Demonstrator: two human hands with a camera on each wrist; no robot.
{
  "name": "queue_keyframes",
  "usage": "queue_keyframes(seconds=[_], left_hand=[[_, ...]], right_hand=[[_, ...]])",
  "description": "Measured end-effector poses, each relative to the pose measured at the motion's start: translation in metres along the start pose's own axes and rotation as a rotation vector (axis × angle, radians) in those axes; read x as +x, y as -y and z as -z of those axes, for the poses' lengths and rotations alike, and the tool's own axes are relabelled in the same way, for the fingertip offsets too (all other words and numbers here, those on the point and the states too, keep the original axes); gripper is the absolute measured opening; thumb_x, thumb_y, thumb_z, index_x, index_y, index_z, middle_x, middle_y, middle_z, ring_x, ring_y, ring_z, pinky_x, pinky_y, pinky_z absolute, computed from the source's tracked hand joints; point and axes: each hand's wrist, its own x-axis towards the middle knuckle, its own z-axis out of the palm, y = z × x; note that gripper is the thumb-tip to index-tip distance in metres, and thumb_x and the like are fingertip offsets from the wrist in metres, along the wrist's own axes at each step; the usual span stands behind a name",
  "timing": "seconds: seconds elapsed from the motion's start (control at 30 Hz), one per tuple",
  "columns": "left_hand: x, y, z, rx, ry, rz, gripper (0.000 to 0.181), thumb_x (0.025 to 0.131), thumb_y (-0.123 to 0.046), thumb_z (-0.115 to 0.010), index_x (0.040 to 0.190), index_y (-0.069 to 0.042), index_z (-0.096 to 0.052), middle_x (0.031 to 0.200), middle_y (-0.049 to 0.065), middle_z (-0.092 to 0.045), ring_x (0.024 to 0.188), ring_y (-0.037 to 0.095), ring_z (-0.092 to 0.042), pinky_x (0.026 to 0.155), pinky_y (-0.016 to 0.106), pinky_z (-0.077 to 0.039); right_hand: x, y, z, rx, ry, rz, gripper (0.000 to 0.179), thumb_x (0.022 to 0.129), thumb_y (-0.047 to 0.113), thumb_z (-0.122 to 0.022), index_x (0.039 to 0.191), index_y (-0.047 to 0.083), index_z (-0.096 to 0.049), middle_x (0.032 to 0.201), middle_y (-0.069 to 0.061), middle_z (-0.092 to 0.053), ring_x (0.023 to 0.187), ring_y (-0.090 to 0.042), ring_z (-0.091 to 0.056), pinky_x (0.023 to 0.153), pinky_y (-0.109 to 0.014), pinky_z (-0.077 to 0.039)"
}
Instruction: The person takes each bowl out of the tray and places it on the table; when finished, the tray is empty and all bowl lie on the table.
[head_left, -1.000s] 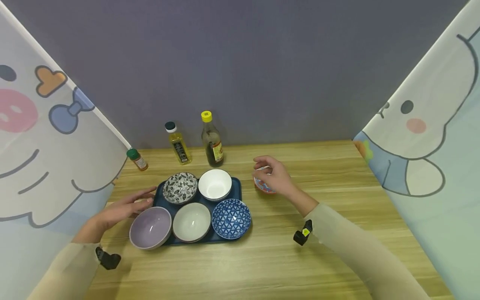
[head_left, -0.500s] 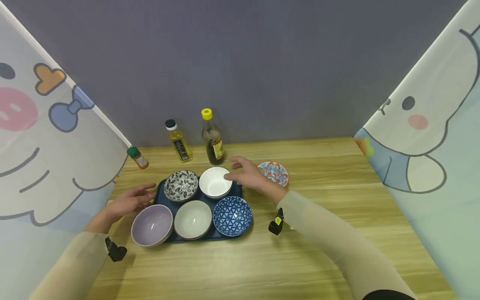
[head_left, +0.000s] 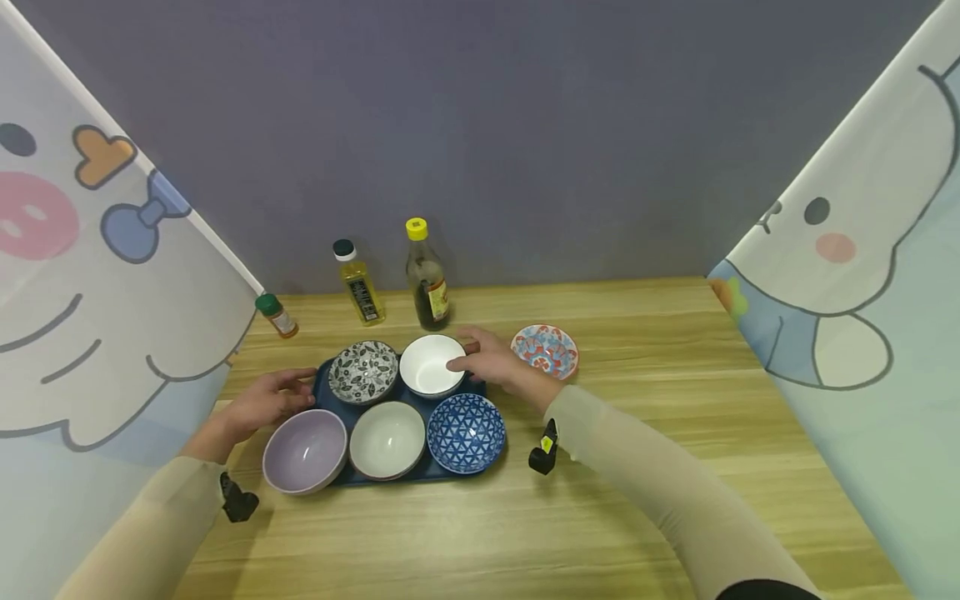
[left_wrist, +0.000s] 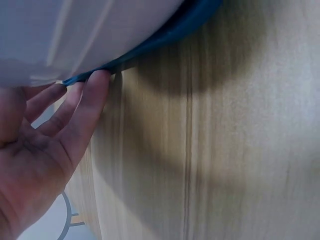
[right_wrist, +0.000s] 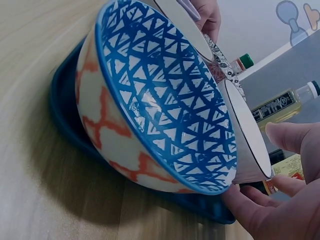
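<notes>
In the head view, my right hand (head_left: 491, 362) is at the right side of a white bowl (head_left: 427, 367). Its thumb reaches over the rim and its fingers lie along the outside. The right wrist view shows a gap between thumb (right_wrist: 287, 136) and rim, while a lower finger touches the bowl's side. My left hand (head_left: 270, 400) is at the left edge of a dark blue tray (head_left: 472, 385), its extended fingertips touching the tray's rim. Also on the tray are a black-and-white leaf-patterned bowl (head_left: 363, 372), a lilac bowl (head_left: 305, 452), a cream bowl (head_left: 387, 440) and a blue triangle-patterned bowl (head_left: 466, 433).
A small red-and-blue patterned bowl (head_left: 546, 350) stands on the wooden table right of the tray. Behind the tray are a dark sauce bottle (head_left: 429, 292), an oil bottle (head_left: 360, 290) and a green-capped jar (head_left: 277, 316). A grey wall rises behind the table.
My right hand has moved left from the red-and-blue bowl to the white bowl, and its fingers have come lower beside the rim. My left hand has shifted slightly right against the tray.
</notes>
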Motion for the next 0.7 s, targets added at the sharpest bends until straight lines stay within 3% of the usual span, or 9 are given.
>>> queue_keyframes(seconds=[0.27,0.47,0.7], left_hand=[[0.001,0.004,-0.001,0.004,-0.038,-0.006,0.065,0.093,-0.001,-0.066,0.151,0.011,-0.039,0.128,0.035,-0.058,0.108,0.030,-0.064,0.077,0.029,-0.059],[0.004,0.011,-0.002,-0.019,-0.036,-0.017,0.065,0.093,0.001,-0.065,0.151,0.011,-0.037,0.128,0.035,-0.058,0.110,0.032,-0.064,0.078,0.029,-0.059],[0.007,0.012,-0.001,-0.054,-0.025,-0.019,0.067,0.093,0.002,-0.065,0.153,0.012,-0.034,0.126,0.035,-0.058,0.102,0.023,-0.064,0.075,0.029,-0.059]], right_hand=[[0.003,-0.006,0.004,0.137,0.040,-0.063,0.072,0.090,0.003,-0.072,0.156,0.012,-0.043,0.144,-0.024,-0.053,0.109,-0.032,-0.067,0.092,-0.044,-0.059],[0.004,-0.008,0.004,0.208,0.068,-0.131,0.069,0.093,0.003,-0.068,0.156,0.015,-0.044,0.148,-0.021,-0.053,0.104,-0.029,-0.069,0.094,-0.048,-0.057],[0.006,-0.009,-0.001,0.234,0.045,-0.174,0.067,0.094,0.003,-0.064,0.157,0.016,-0.043,0.117,-0.025,-0.065,0.079,-0.029,-0.072,0.079,-0.041,-0.063]])
